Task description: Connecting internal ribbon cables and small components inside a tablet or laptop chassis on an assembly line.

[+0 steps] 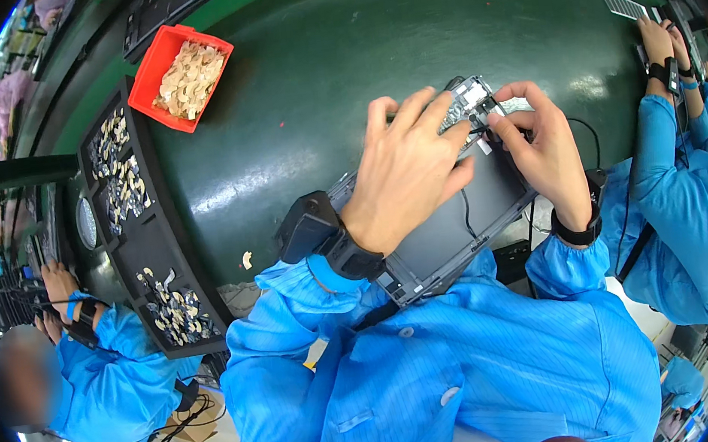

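A dark flat panel with a thin frame (493, 193) lies tilted in front of me, leaning at the bench's near edge. At its far end is a silvery assembly of small metal and electronic parts (472, 92). Over the panel's left side my left hand (413, 167) is spread, its fingertips resting at the assembly. From the right, my right hand (544, 140) pinches thumb and forefinger together at the assembly's edge; what lies between them is too small to make out. A thin black cable (468, 213) runs down across the panel. Both wrists wear black bands.
A red bin (147, 77) of small tan curved pieces stands at the far left. Nearer, a black compartmented tray (137, 248) holds many small parts. One tan piece (247, 260) lies on the green bench (296, 80). Co-workers in blue sit at left (119, 366) and right (690, 212).
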Demonstrator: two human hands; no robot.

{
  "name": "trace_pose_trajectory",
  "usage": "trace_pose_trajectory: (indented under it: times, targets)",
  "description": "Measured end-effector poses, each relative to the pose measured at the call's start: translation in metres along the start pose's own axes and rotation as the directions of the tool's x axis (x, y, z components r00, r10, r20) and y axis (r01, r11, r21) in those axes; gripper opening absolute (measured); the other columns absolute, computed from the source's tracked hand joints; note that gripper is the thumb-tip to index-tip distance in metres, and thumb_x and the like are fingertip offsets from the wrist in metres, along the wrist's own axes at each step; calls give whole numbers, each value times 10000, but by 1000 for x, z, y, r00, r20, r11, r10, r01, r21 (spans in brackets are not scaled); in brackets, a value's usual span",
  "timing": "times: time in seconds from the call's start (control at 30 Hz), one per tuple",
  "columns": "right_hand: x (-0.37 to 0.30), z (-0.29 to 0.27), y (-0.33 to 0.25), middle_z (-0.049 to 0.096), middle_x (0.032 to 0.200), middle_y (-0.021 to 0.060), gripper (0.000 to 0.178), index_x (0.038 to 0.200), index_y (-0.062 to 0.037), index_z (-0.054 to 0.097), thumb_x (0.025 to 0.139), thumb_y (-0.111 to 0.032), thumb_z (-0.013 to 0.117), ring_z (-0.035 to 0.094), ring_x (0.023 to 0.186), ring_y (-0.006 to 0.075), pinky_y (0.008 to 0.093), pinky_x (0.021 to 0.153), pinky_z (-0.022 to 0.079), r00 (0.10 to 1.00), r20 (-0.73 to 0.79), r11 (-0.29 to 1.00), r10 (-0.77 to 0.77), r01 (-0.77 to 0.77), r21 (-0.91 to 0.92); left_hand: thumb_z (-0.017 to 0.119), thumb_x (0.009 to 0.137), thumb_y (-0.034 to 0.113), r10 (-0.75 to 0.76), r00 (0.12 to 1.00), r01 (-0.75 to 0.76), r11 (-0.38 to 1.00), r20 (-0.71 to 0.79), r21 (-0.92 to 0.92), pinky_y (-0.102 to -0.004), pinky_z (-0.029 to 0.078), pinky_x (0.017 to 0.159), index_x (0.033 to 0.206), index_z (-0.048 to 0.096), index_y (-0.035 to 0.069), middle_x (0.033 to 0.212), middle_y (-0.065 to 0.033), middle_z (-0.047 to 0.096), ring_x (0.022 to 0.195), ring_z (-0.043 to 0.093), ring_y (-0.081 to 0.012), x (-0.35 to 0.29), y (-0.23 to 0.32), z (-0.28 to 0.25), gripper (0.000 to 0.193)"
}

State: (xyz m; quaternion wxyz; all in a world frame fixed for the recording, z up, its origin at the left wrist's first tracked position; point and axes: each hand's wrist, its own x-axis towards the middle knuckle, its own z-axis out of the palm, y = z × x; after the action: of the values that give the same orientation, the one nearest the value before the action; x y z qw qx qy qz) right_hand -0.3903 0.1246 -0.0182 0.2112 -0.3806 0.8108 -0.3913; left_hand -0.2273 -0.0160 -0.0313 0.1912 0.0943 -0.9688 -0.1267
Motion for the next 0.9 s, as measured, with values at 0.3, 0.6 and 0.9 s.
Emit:
trace_pose_trajectory:
  times: [0.3, 0.6, 0.9]
  targets:
    - [-3, -17, 23, 770, 855, 75, 212, 1141, 5, 638, 969, -54, 746, 691, 740, 87, 232, 668, 524, 993, 109, 971, 55, -78, 227, 790, 896, 188, -13, 995, -27, 925, -103, -378, -413, 465, 994, 1123, 775, 57, 1111, -117, 775, 1143, 707, -276, 14, -9, 36, 262]
    - [-2, -23, 34, 733, 1040, 102, 294, 1224, 26, 581, 958, 72, 699, 711, 906, 106, 227, 788, 566, 991, 117, 850, 67, -118, 513, 793, 919, 221, 10, 997, 23, 903, 74, -429, -383, 421, 936, 1092, 801, 108, 1022, -63, 789, 972, 707, -227, 32, -4, 33, 207]
    - [-2, -27, 44, 740, 1041, 110, 278, 1224, 2, 517, 992, 73, 654, 721, 916, 113, 237, 806, 582, 982, 169, 780, 88, -173, 602, 807, 902, 215, -2, 999, -22, 882, -50, -470, -364, 432, 888, 1054, 813, 98, 956, -47, 793, 925, 716, -204, 35, 16, 41, 192]
